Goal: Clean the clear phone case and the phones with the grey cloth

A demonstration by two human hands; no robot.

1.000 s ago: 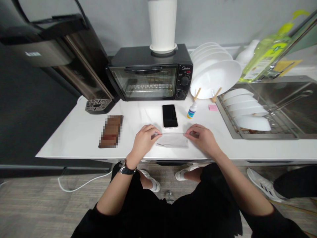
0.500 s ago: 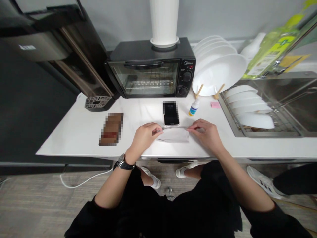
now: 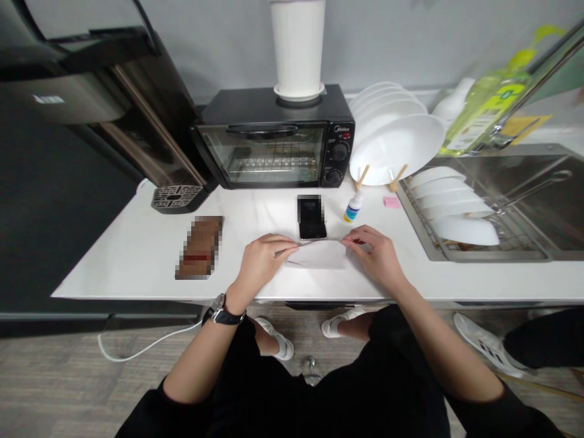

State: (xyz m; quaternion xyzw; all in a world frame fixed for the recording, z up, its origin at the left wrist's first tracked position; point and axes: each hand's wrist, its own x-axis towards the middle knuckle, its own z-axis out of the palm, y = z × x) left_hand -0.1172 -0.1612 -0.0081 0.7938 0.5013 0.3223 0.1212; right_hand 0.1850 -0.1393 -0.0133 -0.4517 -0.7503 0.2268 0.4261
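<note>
A pale folded cloth (image 3: 317,255) lies on the white counter (image 3: 137,271), its upper edge raised in a slight arch. My left hand (image 3: 264,263) pinches the cloth's left end, and my right hand (image 3: 374,255) pinches its right end. Just beyond the cloth, nearly touching its upper edge, lies a black smartphone (image 3: 312,217) with a blurred screen. A small white dropper bottle (image 3: 353,207) stands to the right of the phone. A black watch (image 3: 225,316) circles my left wrist.
A black toaster oven (image 3: 274,152) stands behind the phone, below a white cylindrical container. White plates fill a wooden stand (image 3: 392,146) and a rack in the steel sink (image 3: 524,194). A blurred brown object (image 3: 199,247) lies at left. A sneakered foot (image 3: 488,344) shows at lower right.
The cloth's upper edge now bows upward between my hands instead of running straight. My hands still grip both ends, and the whole view has shifted slightly.
</note>
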